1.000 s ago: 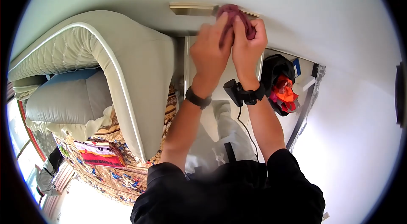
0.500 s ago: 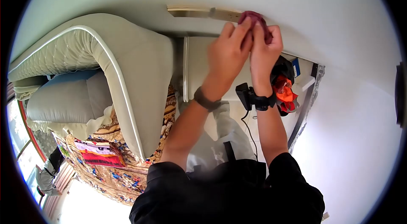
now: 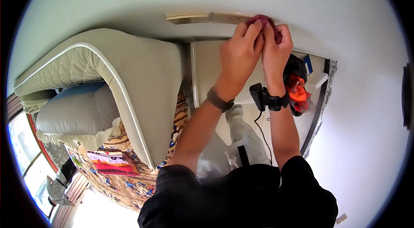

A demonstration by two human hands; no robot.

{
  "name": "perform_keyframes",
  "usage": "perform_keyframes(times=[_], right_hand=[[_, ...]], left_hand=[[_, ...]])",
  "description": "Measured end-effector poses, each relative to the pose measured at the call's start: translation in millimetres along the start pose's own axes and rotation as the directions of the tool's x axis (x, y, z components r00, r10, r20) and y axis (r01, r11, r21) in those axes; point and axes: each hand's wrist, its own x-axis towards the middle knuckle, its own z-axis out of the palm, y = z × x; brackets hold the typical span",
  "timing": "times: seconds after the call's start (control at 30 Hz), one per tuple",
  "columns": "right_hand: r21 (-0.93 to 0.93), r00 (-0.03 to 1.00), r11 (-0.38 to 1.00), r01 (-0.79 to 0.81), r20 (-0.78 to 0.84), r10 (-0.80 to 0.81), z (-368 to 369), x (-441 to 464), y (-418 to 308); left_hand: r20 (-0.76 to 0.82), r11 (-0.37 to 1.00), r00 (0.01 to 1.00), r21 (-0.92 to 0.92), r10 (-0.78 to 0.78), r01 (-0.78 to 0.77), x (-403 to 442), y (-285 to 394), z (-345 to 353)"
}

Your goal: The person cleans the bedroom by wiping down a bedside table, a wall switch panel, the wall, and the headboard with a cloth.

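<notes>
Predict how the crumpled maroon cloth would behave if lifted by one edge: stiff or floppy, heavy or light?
The crumpled maroon cloth is probably floppy, since it bunches into folds at the fingers of the left hand and right hand. It is likely light, being only a small wad.

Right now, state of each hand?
Left hand: closed, fingers gripping the dark red cloth.
Right hand: closed, holding the same cloth, close beside the left.
</notes>
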Motion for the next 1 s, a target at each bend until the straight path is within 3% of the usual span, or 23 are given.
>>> perform_keyframes(times=[0.17, 0.3, 0.43, 0.5, 0.6, 0.73, 0.77, 0.83, 1.0], right_hand=[[0.146, 0.992, 0.982, -0.123, 0.032, 0.12, 10.4, -4.1, 13.9], [0.118, 0.997, 0.99, -0.083, 0.021, 0.081, 16.4, -5.6, 41.5], [0.015, 0.998, 0.998, -0.058, 0.027, 0.058, 18.0, -3.9, 59.9], [-0.088, 0.997, 0.995, -0.042, 0.056, 0.047, 17.7, -2.1, 71.9], [-0.207, 0.97, 0.968, -0.139, 0.168, 0.175, 20.0, -7.5, 68.3], [-0.064, 0.977, 0.997, 0.037, 0.21, -0.023, 36.0, -28.7, 28.4], [0.031, 0.977, 0.999, 0.014, 0.21, -0.021, 42.8, -33.1, 14.8], [0.045, 0.979, 0.997, 0.07, 0.189, -0.077, 52.4, -32.7, 6.7], [0.016, 0.986, 0.999, 0.049, 0.159, -0.051, 59.8, -28.1, 10.3]], left_hand=[[0.012, 0.998, 1.0, 0.058, 0.016, -0.017, -9.1, -15.7, 2.7], [0.06, 0.994, 0.998, 0.107, 0.012, -0.019, -16.1, -29.7, 5.4], [0.033, 0.997, 0.999, 0.076, 0.01, -0.013, -25.0, -43.0, 15.2], [0.076, 0.994, 0.994, 0.081, -0.074, 0.068, -33.2, -51.4, 21.7], [0.031, 0.987, 0.987, -0.039, -0.158, 0.159, -50.4, -65.7, 20.3], [-0.154, 0.968, 0.964, -0.162, -0.218, 0.193, -47.4, -55.3, -9.4], [-0.176, 0.971, 0.962, -0.154, -0.21, 0.184, -44.3, -51.9, -17.7], [-0.232, 0.978, 0.955, -0.142, -0.184, 0.154, -32.0, -48.8, -29.4], [-0.197, 0.977, 0.964, -0.154, -0.179, 0.15, -25.0, -54.6, -28.2]])
